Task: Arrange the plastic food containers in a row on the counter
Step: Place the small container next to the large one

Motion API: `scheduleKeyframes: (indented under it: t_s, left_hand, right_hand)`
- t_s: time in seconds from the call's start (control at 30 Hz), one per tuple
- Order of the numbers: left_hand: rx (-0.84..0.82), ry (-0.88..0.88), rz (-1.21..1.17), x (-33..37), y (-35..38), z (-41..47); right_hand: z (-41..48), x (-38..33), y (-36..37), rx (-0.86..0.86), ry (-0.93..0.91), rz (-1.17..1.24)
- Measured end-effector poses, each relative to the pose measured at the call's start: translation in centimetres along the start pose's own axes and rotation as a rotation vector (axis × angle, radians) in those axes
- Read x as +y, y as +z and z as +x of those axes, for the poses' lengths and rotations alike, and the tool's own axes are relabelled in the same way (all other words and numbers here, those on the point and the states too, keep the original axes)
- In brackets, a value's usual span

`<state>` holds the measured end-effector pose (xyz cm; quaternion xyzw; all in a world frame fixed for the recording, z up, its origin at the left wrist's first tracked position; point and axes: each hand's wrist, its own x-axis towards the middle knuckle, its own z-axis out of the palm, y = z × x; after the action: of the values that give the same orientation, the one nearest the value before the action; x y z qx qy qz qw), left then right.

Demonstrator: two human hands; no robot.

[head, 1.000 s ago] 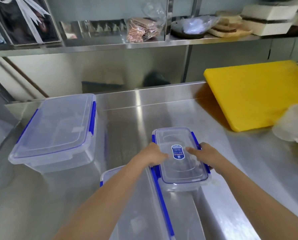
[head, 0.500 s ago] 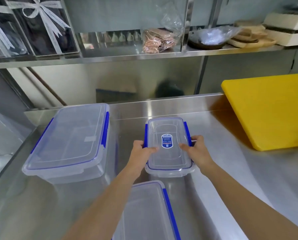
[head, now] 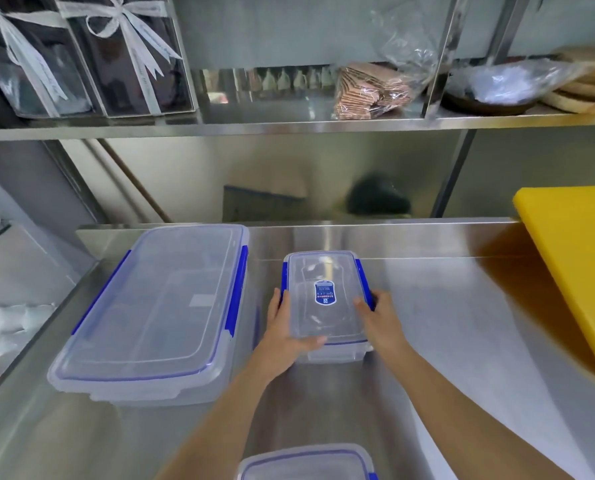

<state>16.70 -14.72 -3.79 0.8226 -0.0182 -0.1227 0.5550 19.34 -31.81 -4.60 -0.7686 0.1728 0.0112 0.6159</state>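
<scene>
Three clear plastic containers with blue side clips, all lidded, lids up.

Large container [head: 154, 317]: rectangular, sits flat on the steel table [head: 445, 341] at left, long axis running away from the viewer, far end close to the back wall.

Small container [head: 325, 303]: blue label on the lid centre, just right of the large one, a narrow gap between them, same orientation. Whether its base rests fully on the table cannot be told.

Third container [head: 306, 462]: near edge, cut off by the frame, well apart from the other two.

Bottom-edge container [head: 306, 462] cut off
</scene>
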Motion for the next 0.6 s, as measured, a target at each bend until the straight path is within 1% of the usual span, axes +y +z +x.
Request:
scheduleKeyframes:
  t_s: [0.1, 0.2, 0.27, 0.33, 0.43, 0.5, 0.53, 0.6]
  left_hand:
    - [0.132, 0.040, 0.143, -0.4, -0.1, 1.1]
    - [0.260, 0.098, 0.424, -0.3, 0.3, 1.2]
    - [0.280, 0.080, 0.644, -0.4, 0.7, 1.1]
    - [0.255, 0.039, 0.772, -0.6, 1.1, 1.2]
    - [0.182, -0.012, 0.823, -0.3, 1.1, 1.2]
    - [0.147, -0.042, 0.794, 0.0, 0.7, 0.9]
    - [0.134, -0.050, 0.772, 0.1, 0.5, 0.5]
    - [0.129, -0.049, 0.723, 0.3, 0.0, -0.8]
  right_hand:
    - [1.3, -0.7, 0.6, 0.012, -0.017, -0.026]
    - [2.2, -1.4, 1.1, 0.006, -0.004, -0.027]
    - [2.4, -1.9, 1.2, -0.015, -0.011, -0.072]
    - [2.8, -2.1, 1.0, -0.064, 0.015, -0.117]
    - [3.8, -1.3, 0.3, -0.151, -0.024, -0.133]
    - [3.4, -0.4, -0.5, -0.150, -0.021, -0.125]
    - [1.8, -1.0, -0.9, -0.131, -0.013, -0.093]
    - [-0.9, -1.5, -1.2, -0.117, -0.024, -0.101]
